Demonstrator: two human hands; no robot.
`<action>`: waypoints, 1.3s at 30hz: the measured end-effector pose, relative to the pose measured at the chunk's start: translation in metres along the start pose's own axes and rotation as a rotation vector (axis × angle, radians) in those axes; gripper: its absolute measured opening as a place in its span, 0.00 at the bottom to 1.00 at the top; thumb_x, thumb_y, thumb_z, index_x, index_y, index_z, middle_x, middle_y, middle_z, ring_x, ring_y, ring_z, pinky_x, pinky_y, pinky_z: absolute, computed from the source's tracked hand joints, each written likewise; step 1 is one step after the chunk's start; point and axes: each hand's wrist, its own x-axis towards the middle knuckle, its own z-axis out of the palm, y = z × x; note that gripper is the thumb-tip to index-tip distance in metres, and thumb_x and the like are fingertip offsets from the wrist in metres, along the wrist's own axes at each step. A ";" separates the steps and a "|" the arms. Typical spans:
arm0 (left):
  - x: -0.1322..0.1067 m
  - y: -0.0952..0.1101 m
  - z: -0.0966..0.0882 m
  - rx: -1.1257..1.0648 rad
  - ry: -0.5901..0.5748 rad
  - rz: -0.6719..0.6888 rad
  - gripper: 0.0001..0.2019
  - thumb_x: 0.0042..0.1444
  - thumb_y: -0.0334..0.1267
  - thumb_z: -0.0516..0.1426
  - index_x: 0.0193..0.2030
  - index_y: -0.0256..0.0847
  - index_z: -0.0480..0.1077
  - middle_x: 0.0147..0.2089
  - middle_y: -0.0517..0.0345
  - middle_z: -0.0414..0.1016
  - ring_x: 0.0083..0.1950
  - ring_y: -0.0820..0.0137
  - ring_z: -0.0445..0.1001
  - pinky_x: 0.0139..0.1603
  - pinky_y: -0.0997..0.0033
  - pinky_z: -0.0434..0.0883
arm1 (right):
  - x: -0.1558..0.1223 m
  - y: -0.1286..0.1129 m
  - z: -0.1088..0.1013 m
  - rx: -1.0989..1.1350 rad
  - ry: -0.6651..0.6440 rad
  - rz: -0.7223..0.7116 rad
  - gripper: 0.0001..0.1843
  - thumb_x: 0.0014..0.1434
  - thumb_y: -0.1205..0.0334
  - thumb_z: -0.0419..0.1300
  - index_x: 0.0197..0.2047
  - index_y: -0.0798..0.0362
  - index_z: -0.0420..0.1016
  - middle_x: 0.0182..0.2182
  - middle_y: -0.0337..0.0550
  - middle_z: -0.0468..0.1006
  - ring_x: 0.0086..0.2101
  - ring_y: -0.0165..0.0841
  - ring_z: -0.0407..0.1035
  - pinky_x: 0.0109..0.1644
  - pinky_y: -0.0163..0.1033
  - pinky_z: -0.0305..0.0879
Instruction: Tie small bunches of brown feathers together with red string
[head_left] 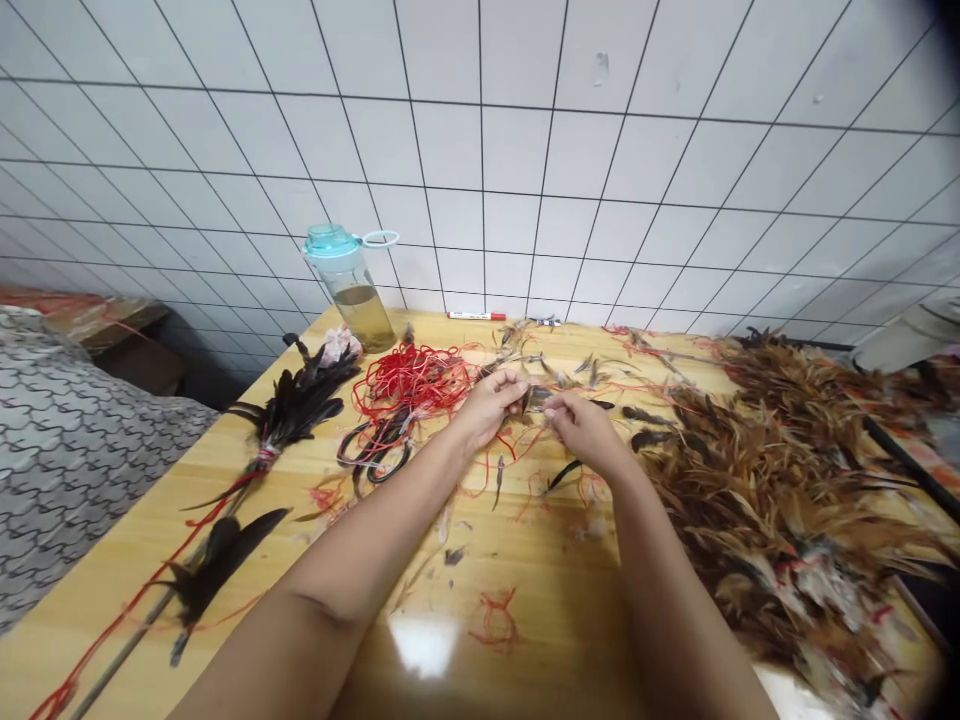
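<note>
Over the middle of the table, my left hand (489,408) is closed in a pinch, with a small dark feather (526,398) at its fingertips. Just to the right, my right hand (583,428) is also pinched, its fingertips close to the same feather; what they hold is too small to make out. Red string (416,382) lies in a loose tangled heap left of my left hand. Small loose feathers (592,370) and bits of thread are scattered behind and below both hands.
A large pile of brown feathers (750,450) covers the right side. On the left lies a black feather bundle (304,400) tied to a stick, with a larger black feather (217,560) nearer me. A bottle (360,300) and a red-capped marker (476,316) are by the tiled wall.
</note>
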 end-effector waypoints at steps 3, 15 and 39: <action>0.001 -0.006 0.003 0.040 -0.011 0.017 0.18 0.43 0.46 0.66 0.30 0.37 0.65 0.25 0.65 0.64 0.25 0.81 0.59 0.26 0.79 0.57 | 0.004 0.010 0.022 0.255 -0.025 0.057 0.11 0.56 0.52 0.55 0.34 0.51 0.69 0.23 0.37 0.71 0.24 0.32 0.67 0.33 0.38 0.64; -0.004 -0.011 0.008 0.091 -0.076 0.003 0.17 0.45 0.45 0.65 0.32 0.36 0.65 0.26 0.64 0.68 0.26 0.80 0.65 0.28 0.79 0.60 | 0.009 0.021 0.037 0.417 0.118 0.061 0.16 0.49 0.46 0.58 0.25 0.51 0.68 0.18 0.35 0.64 0.21 0.29 0.57 0.28 0.36 0.57; -0.006 -0.006 0.003 0.979 -0.233 0.354 0.02 0.53 0.28 0.56 0.32 0.38 0.68 0.30 0.62 0.70 0.33 0.74 0.66 0.37 0.74 0.61 | -0.004 -0.009 0.011 -0.857 -0.030 -0.089 0.17 0.66 0.61 0.45 0.46 0.54 0.74 0.41 0.53 0.77 0.42 0.40 0.72 0.39 0.38 0.62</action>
